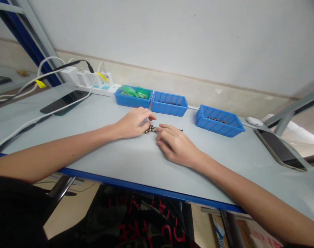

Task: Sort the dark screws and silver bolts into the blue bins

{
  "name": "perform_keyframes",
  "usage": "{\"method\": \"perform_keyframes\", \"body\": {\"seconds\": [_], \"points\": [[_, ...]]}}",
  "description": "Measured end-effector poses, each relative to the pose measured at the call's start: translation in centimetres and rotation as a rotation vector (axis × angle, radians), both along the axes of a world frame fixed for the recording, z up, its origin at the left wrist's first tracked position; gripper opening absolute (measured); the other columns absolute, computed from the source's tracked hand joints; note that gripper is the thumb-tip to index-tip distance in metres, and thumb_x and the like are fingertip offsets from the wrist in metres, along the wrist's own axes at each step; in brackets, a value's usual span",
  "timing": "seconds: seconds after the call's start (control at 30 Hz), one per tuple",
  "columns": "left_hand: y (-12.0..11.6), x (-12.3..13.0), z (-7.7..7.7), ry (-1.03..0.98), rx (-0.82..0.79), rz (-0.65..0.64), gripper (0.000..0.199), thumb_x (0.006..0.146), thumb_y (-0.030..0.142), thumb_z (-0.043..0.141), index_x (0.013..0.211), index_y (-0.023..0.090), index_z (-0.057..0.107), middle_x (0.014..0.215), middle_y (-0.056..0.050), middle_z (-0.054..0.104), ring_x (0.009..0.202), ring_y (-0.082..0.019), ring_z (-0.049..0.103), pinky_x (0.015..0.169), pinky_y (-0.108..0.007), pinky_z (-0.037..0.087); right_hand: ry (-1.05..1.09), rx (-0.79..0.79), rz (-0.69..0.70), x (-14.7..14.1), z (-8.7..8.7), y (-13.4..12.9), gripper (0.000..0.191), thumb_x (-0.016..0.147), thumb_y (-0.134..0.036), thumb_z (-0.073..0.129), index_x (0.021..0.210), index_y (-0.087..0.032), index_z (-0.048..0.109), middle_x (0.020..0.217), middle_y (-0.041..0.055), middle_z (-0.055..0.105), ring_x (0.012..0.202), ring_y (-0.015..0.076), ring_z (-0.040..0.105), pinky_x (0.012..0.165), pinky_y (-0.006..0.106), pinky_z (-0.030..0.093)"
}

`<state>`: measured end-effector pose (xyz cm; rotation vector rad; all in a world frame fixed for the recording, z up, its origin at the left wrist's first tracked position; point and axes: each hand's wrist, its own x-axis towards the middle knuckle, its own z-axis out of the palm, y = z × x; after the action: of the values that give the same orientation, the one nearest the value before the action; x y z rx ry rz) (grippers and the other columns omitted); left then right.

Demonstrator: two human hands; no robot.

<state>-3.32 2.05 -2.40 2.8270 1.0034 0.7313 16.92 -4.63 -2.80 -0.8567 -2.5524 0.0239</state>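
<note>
A small pile of metal pieces lies on the grey table between my two hands. My left hand rests at its left side, thumb and fingers apart, the thumb tip by the pile. From the right, my right hand reaches to the pile with bent fingers, its index fingertip at the pieces; whether it pinches one is too small to tell. A thin dark piece shows just behind my right hand. Beyond the hands stand a blue bin with small dark parts and, to its right, another with coppery parts.
A blue bin holding green bags stands at the back left, beside a white power strip with plugs and cables. A dark phone lies at the left, another phone at the right, near a white round object.
</note>
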Motion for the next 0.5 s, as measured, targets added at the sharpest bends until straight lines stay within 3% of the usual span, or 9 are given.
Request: {"method": "perform_keyframes", "body": {"seconds": [0.5], "points": [[-0.03,0.13,-0.24,-0.015,-0.019,0.005,0.019,0.082,0.023,0.044,0.096,0.017,0.057,0.096,-0.004,0.063,0.094,-0.021,0.054,0.085,-0.035,0.037,0.0,-0.055,0.015,-0.05,-0.01,0.08,0.011,0.086,-0.014,0.043,0.087,-0.016,0.054,0.112,0.0134,0.061,0.125,0.0269,0.042,0.099,0.048,0.041]]}}
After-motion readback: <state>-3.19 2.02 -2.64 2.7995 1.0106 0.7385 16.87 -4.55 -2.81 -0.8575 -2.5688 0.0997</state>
